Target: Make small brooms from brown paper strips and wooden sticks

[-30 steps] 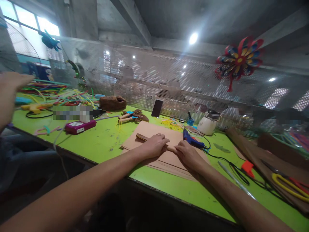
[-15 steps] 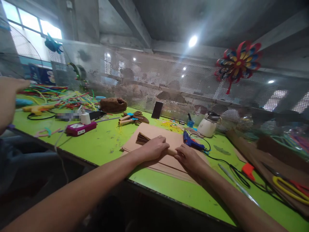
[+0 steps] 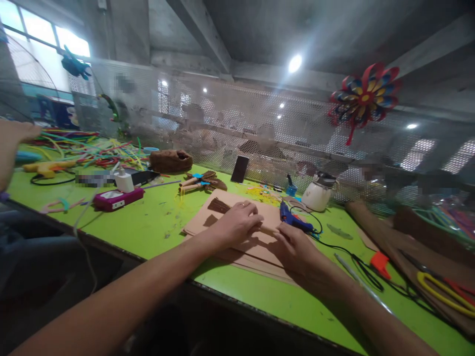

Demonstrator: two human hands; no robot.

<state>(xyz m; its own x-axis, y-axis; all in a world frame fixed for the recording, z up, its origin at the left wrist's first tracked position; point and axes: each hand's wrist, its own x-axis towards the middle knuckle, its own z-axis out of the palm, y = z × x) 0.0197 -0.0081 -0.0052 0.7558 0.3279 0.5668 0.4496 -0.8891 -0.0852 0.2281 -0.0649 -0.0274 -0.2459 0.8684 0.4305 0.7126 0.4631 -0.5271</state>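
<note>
Between my two hands lies a rolled tan paper stick [image 3: 269, 229], with a dark brown fringed end [image 3: 218, 205] sticking out to the left, just above the stack of tan sheets [image 3: 202, 217]. My left hand [image 3: 241, 222] is closed over the middle of it, its fingers curled down. At the other end, the fingertips of my right hand [image 3: 297, 242] pinch the tan tip. Part of the stick is hidden under my left hand. A blue glue gun [image 3: 293, 217] lies just beyond my right hand.
Brown-and-tan bundles with blue ties [image 3: 198, 182], a phone [image 3: 240, 169], a white kettle [image 3: 318, 193] and a purple power strip [image 3: 118, 199] stand beyond. Yellow-handled scissors [image 3: 441, 291] lie at right on brown material. Another person's hand [image 3: 15, 146] is at far left.
The brown fringed end has tilted up and turned slightly, and its shadow now shows separately on the sheets. Both hands keep hold of the stick; the view has shifted a little.
</note>
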